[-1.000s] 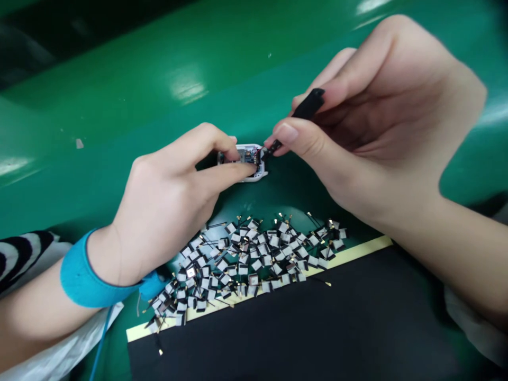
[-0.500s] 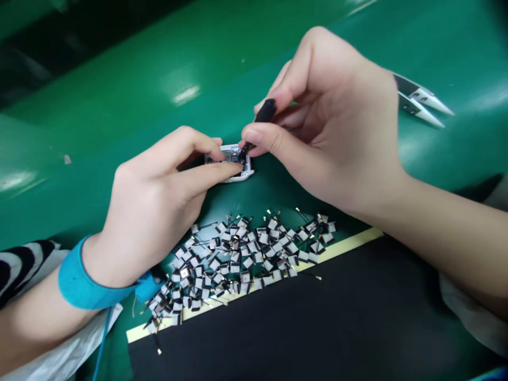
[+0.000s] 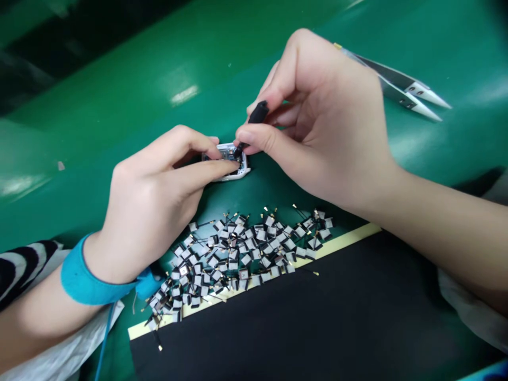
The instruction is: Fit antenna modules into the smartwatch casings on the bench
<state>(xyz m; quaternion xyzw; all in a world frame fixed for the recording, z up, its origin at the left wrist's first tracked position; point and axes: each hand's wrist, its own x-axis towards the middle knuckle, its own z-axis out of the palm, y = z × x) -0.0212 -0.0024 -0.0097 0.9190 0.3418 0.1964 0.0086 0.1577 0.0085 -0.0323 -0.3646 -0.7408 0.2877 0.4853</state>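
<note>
A small white-framed housing with a circuit board lies on the green mat at the centre. My left hand is closed on it, thumb and forefinger pressing over the board. Between the thumb and fingers of my right hand is a short black pen-like tool. The tool points down, its tip at the board beside my left thumb tip; whether it touches a part there I cannot tell. Below the hands lies a pile of small antenna-like pieces, grey and black squares with thin black leads and gold-coloured ends.
Tweezers with white tips lie on the green mat behind my right hand. A black sheet with a yellow edge strip covers the front. A blue wrist strap with a cord circles my left wrist.
Both hands, the housing and the tool appear slightly further left. More of the tweezers shows behind my right hand. The grips are unchanged.
</note>
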